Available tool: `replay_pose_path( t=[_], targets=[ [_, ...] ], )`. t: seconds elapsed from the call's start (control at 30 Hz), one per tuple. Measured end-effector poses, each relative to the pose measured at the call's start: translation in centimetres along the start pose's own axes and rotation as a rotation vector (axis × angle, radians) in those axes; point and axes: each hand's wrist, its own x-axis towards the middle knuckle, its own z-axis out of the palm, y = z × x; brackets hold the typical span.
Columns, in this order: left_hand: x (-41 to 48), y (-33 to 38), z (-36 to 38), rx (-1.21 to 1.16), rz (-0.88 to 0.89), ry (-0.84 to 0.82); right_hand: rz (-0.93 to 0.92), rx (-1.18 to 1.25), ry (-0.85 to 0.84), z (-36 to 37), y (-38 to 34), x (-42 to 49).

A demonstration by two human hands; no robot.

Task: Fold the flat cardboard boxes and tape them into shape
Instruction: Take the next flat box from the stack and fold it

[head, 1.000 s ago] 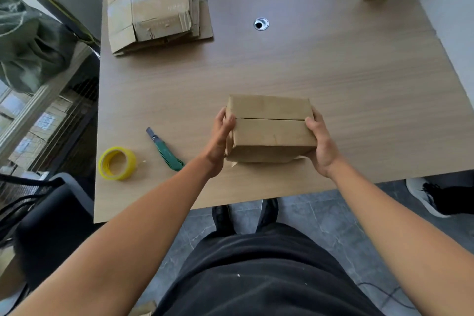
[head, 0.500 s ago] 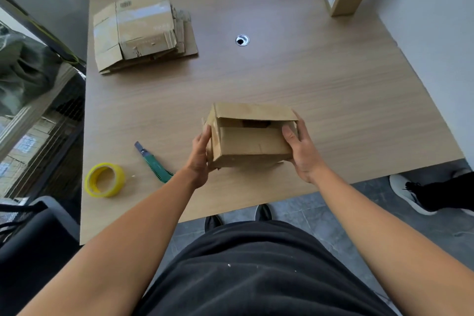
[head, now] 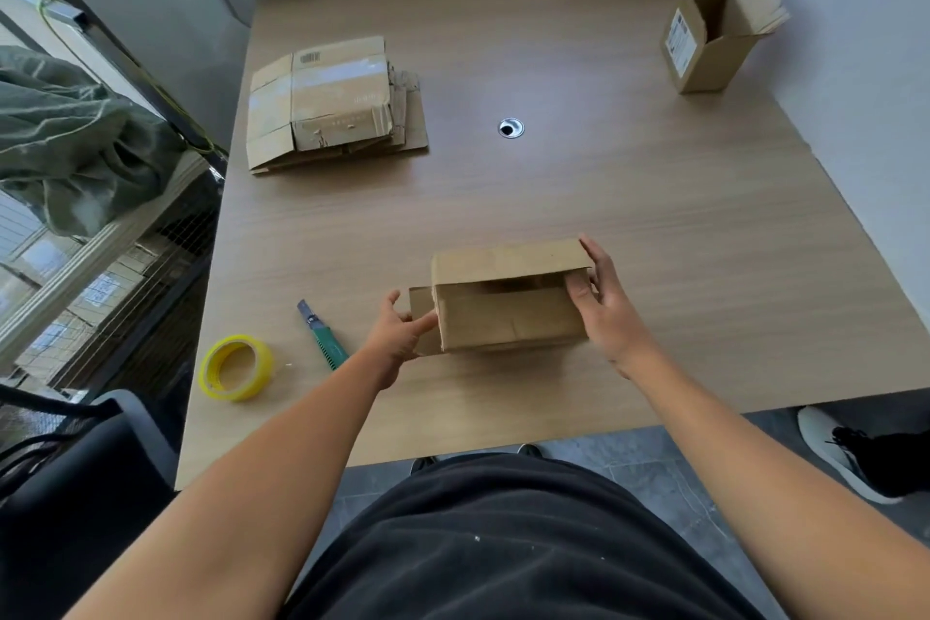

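Note:
A small brown cardboard box (head: 508, 317) stands on the wooden table (head: 629, 227), its upper flap raised so a dark gap shows inside. My right hand (head: 601, 302) grips the box's right end, thumb on the front, fingers over the top edge. My left hand (head: 400, 332) is at the left end with fingers spread, touching a side flap that sticks out. A yellow tape roll (head: 235, 367) and a green utility knife (head: 322, 335) lie to the left. A pile of flat boxes (head: 327, 103) rests at the far left.
An open upright carton (head: 714, 23) stands at the far right corner by the wall. A cable hole (head: 511, 128) sits mid-table. A dark chair (head: 75, 458) and a green cloth (head: 65, 136) are off the left edge. Another person's shoe (head: 855, 453) is on the floor at right.
The box's closed flaps have come apart, the top flap lifting. My left hand has let go of the left end and opened. The camera has tilted up, showing more of the table.

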Motion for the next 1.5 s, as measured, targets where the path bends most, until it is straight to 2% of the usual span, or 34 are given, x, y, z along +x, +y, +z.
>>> replay_pose_path(
  t=[0.17,0.23,0.33,0.4,0.5,0.63,0.7,0.77,0.83,0.93,1.03,1.17,1.23,1.3,1.4,1.5],
  targets=[
    [-0.9,-0.2,0.6,-0.028,-0.087,-0.052,-0.19,-0.225,-0.032,2.2,-0.2,0.2],
    [-1.3,-0.2,0.3,-0.082,-0.114,-0.069,-0.181,-0.252,-0.058,2.4,-0.3,0.5],
    [-2.1,0.6,-0.1,-0.083,-0.093,-0.07,-0.125,-0.28,0.005,2.6,0.3,1.1],
    [-3.0,1.8,0.2,-0.081,-0.029,-0.051,-0.079,-0.278,0.071,2.9,0.7,1.7],
    [-3.8,4.2,0.6,-0.061,0.192,0.016,-0.045,-0.302,0.078,3.6,0.5,3.0],
    [-3.5,4.7,2.3,0.278,0.43,0.093,-0.076,-0.332,0.072,4.5,0.0,3.7],
    [-3.3,4.0,3.2,0.41,0.496,0.166,-0.198,-0.477,0.094,4.4,-0.2,3.9],
    [-3.1,3.6,3.4,0.424,0.513,0.194,-0.354,-0.769,0.061,4.2,-0.8,4.2],
    [-2.8,3.5,3.2,0.42,0.508,0.198,-0.419,-1.011,-0.035,4.8,-1.6,4.5],
    [-2.6,3.7,3.7,0.415,0.506,0.231,-0.342,-1.186,-0.186,6.6,-1.9,4.6],
    [-2.7,4.2,4.1,0.385,0.48,0.235,-0.299,-1.265,-0.203,7.0,-2.0,4.9],
    [-3.3,4.2,1.9,0.25,0.474,0.075,-0.31,-1.359,-0.196,7.2,-2.1,5.4],
    [-3.5,3.6,-0.6,0.205,0.483,0.064,-0.327,-1.384,-0.191,7.7,-2.3,5.7],
    [-3.3,1.8,-3.8,0.274,0.448,0.238,-0.331,-1.393,-0.199,8.1,-2.4,5.9],
    [-3.1,-2.6,-9.7,0.461,0.215,0.53,-0.328,-1.402,-0.175,8.2,-2.3,6.0],
    [-3.3,-6.2,-15.3,0.635,0.007,0.551,-0.324,-1.399,-0.14,8.5,-2.6,6.1]
  ],
)
